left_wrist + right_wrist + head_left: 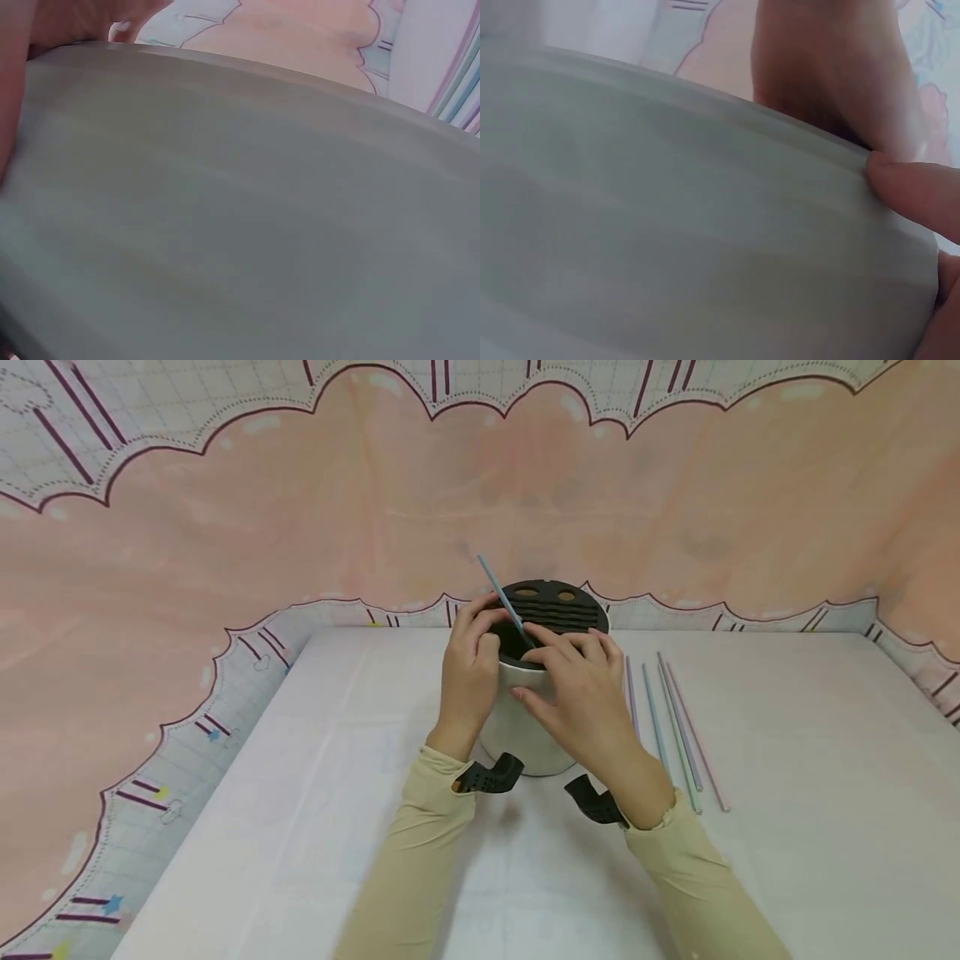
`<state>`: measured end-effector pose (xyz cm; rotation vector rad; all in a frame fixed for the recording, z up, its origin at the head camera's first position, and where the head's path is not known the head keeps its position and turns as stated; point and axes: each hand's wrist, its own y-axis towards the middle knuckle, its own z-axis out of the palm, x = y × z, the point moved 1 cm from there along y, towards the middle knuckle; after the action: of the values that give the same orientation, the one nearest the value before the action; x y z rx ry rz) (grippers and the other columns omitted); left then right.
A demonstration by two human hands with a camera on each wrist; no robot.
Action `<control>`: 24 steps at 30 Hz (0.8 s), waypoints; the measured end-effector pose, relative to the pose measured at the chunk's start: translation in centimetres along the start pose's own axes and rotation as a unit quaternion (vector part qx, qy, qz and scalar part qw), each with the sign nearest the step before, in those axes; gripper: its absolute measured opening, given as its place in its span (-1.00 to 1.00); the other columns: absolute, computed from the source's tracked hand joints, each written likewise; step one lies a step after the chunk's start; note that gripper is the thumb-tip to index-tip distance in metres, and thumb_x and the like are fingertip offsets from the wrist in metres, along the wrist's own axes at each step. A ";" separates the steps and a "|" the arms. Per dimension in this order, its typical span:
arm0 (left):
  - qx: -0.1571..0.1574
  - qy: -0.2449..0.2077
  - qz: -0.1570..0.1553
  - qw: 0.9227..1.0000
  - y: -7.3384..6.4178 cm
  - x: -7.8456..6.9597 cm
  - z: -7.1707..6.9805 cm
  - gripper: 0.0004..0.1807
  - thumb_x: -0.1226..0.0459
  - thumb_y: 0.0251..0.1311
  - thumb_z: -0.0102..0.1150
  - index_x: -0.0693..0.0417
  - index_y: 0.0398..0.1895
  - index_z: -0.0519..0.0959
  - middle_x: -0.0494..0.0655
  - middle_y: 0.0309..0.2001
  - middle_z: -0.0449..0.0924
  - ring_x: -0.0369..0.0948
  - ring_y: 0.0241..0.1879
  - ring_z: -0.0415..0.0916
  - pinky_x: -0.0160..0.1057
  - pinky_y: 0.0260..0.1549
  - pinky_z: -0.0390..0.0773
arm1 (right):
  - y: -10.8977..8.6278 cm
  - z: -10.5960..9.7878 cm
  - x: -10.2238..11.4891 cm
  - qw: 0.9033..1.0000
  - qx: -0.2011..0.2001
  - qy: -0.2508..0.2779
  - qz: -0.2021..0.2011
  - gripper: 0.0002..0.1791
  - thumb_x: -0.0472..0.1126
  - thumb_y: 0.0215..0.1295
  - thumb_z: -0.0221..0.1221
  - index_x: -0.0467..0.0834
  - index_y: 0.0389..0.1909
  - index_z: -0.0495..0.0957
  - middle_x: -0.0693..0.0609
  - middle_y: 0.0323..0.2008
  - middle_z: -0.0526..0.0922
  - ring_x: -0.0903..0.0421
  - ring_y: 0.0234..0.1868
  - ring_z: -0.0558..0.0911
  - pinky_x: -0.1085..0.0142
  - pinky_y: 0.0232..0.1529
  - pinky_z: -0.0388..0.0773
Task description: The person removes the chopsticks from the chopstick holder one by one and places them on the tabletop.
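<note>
A rounded off-white container point(525, 727) with a black slotted top point(551, 606) stands upright on the table in the head view. Out of its dark front opening point(513, 646) leans a thin blue stick point(497, 581), tilted to the left. My left hand point(471, 670) grips the rim at the left, its index finger near the stick. With the right hand point(581, 685) I hold the front rim, thumb outside and fingers reaching over the opening beside the stick's lower part. The right wrist view shows a thumb point(915, 191) pressed on the smooth wall. The stick's lower end is hidden inside.
Several thin pastel sticks, among them a pink stick point(697, 735) and a green stick point(681, 739), lie side by side right of the container. The white table point(337, 827) meets a pink patterned backdrop point(412, 510) behind and at the left.
</note>
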<state>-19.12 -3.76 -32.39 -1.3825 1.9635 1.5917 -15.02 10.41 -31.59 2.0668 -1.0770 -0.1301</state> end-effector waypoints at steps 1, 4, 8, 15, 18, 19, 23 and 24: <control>0.002 0.001 0.001 1.000 0.1 0.0 0.0 -0.59 0.35 0.12 -0.34 0.00 -0.18 0.57 -0.26 0.16 0.29 -0.42 0.18 0.12 -0.27 0.05 0.25 | 0.1 0.0 -0.1 1.000 0.003 0.002 0.001 -0.63 -0.05 -0.09 0.32 -0.11 -0.24 0.56 0.07 0.15 0.40 0.03 -0.03 0.34 0.00 0.16 -0.08; 0.006 0.001 0.004 1.000 0.4 0.1 0.0 -0.60 0.37 0.13 -0.33 -0.05 -0.22 0.57 -0.25 0.15 0.29 -0.38 0.20 0.11 -0.27 0.09 0.21 | 0.4 -0.2 -0.3 1.000 0.014 0.009 0.002 -0.63 -0.05 -0.07 0.31 -0.08 -0.20 0.55 0.10 0.05 0.47 0.04 -0.06 0.34 0.01 0.14 -0.05; 0.008 0.002 0.009 1.000 1.0 0.2 0.1 -0.61 0.39 0.12 -0.31 -0.09 -0.26 0.57 -0.21 0.15 0.31 -0.36 0.24 0.07 -0.26 0.12 0.16 | 0.8 -0.3 -0.4 1.000 0.019 0.014 0.004 -0.63 -0.05 -0.06 0.30 -0.05 -0.18 0.52 0.11 -0.13 0.55 0.05 -0.13 0.35 0.01 0.12 -0.03; 0.016 -0.024 0.001 1.000 1.3 0.0 0.4 -0.61 0.42 0.13 -0.30 -0.09 -0.26 0.57 -0.19 0.16 0.30 -0.45 0.23 0.03 -0.28 0.13 0.15 | 0.9 -0.9 -0.3 1.000 0.024 -0.016 0.001 -0.64 -0.01 0.01 0.25 -0.03 -0.15 0.57 0.09 -0.14 0.57 0.04 -0.14 0.38 0.01 0.06 0.05; 0.019 -0.027 -0.005 0.999 1.3 -0.1 0.5 -0.61 0.41 0.14 -0.31 -0.09 -0.25 0.57 -0.21 0.16 0.29 -0.43 0.23 0.03 -0.29 0.11 0.16 | 0.9 -1.0 -0.3 1.000 0.024 -0.016 -0.001 -0.64 -0.02 -0.01 0.26 -0.03 -0.14 0.58 0.08 -0.14 0.56 0.03 -0.15 0.38 0.00 0.05 0.06; 0.019 -0.025 -0.005 0.999 1.3 -0.1 0.5 -0.60 0.41 0.14 -0.32 -0.08 -0.25 0.57 -0.22 0.16 0.29 -0.42 0.22 0.05 -0.28 0.09 0.19 | 1.0 -1.0 -0.4 1.000 0.022 -0.011 -0.002 -0.64 -0.03 -0.01 0.27 -0.03 -0.15 0.58 0.08 -0.14 0.56 0.03 -0.15 0.38 0.00 0.05 0.06; 0.017 -0.014 -0.008 1.000 1.3 -0.2 0.3 -0.60 0.38 0.14 -0.34 -0.07 -0.21 0.56 -0.28 0.15 0.28 -0.42 0.18 0.13 -0.26 -0.05 0.28 | 1.2 -0.9 -0.6 1.000 0.002 0.028 -0.008 -0.66 -0.08 -0.02 0.28 -0.04 -0.15 0.58 0.05 -0.14 0.53 0.04 -0.15 0.37 0.01 0.07 0.04; 0.017 -0.010 -0.010 1.000 1.3 -0.2 0.2 -0.60 0.38 0.15 -0.35 -0.07 -0.21 0.56 -0.29 0.15 0.28 -0.43 0.17 0.13 -0.26 -0.05 0.28 | 1.3 -0.8 -0.7 0.999 -0.007 0.048 -0.006 -0.68 -0.10 0.00 0.27 -0.04 -0.16 0.58 0.05 -0.14 0.53 0.04 -0.14 0.39 0.01 0.08 0.03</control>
<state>-20.13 -3.55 -31.58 -1.3640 1.9513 1.5503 -15.92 11.01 -30.33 2.0469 -1.0030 -0.0436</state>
